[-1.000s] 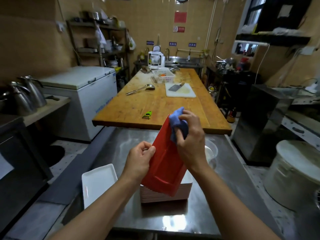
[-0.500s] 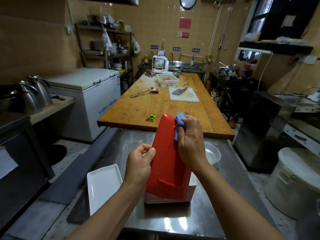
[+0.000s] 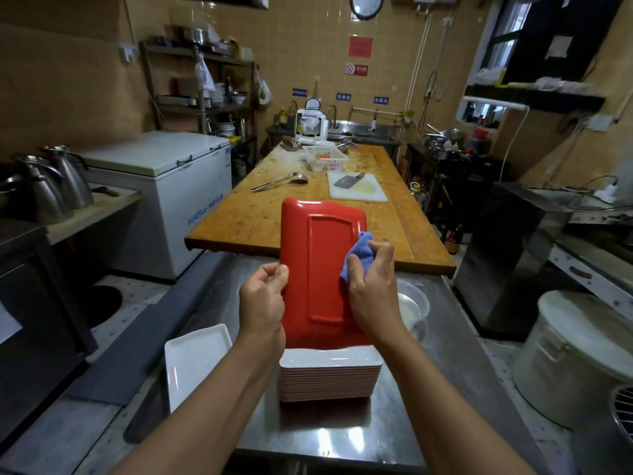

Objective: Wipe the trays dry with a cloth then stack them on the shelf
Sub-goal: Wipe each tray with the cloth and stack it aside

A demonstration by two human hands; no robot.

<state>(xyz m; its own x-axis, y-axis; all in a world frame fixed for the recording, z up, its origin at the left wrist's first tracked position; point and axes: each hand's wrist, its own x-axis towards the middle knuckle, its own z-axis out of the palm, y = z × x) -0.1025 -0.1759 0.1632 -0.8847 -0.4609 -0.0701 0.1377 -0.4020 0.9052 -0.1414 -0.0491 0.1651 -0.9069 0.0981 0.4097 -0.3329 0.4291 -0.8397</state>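
The left hand is pinching the left edge of a red tray, holding it upright at the center of the frame, underside toward the camera, while the right hand is clutching a bunched blue cloth against its right rim. Judging by this, wiping is underway and no shelving shows yet: 1 stack of trays is waiting below on the steel counter, and 1 white tray is lying lower left. A wooden table is stretching behind; the shelf rack is standing upper left.
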